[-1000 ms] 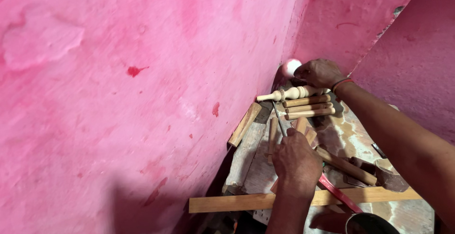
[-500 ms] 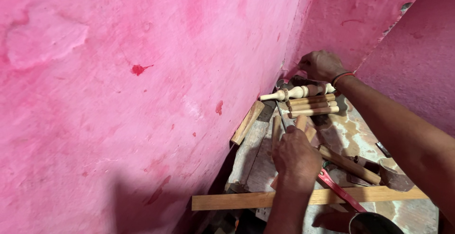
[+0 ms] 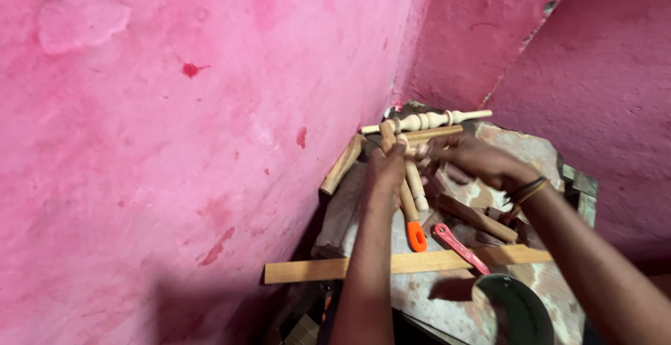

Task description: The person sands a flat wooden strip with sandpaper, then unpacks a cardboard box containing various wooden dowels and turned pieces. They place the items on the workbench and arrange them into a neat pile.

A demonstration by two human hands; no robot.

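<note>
Head view, looking down into a pink corner. Turned wooden stick (image 3: 414, 185), pale and slim, gripped above the counter (image 3: 517, 151), between both hands, upper end near the left hand (image 3: 386, 167), lower end toward an orange-tipped tool (image 3: 415, 232). Left fingers (image 3: 395, 151) clenched around the top of the stick. Right hand (image 3: 470, 160) brought in just beside it, fingers curled at the same spot; whether grasping the stick or another small piece, cannot tell.

Behind, against the wall: a longer turned spindle (image 3: 428, 119) lying flat, with a plain wooden rod (image 3: 432, 133) just below. To the left, a short wooden block (image 3: 342, 164) leaning off the counter edge. Nearer, a flat wooden strip (image 3: 307, 270) laid across the front, a red-handled tool (image 3: 458, 246) crossing it, a dark wooden handle (image 3: 479, 218) under the right wrist, and a curved dark metal blade (image 3: 521, 303) at the bottom.

Possible trouble: stick slipping from the grip, since both hands crowd one end; falling piece likely to knock loose tools off the cluttered, uneven counter. Forearm close above the curved blade, so a careless drop of the arm could mean a cut.

No containers visible; everything lying loose on the worn slab.
</note>
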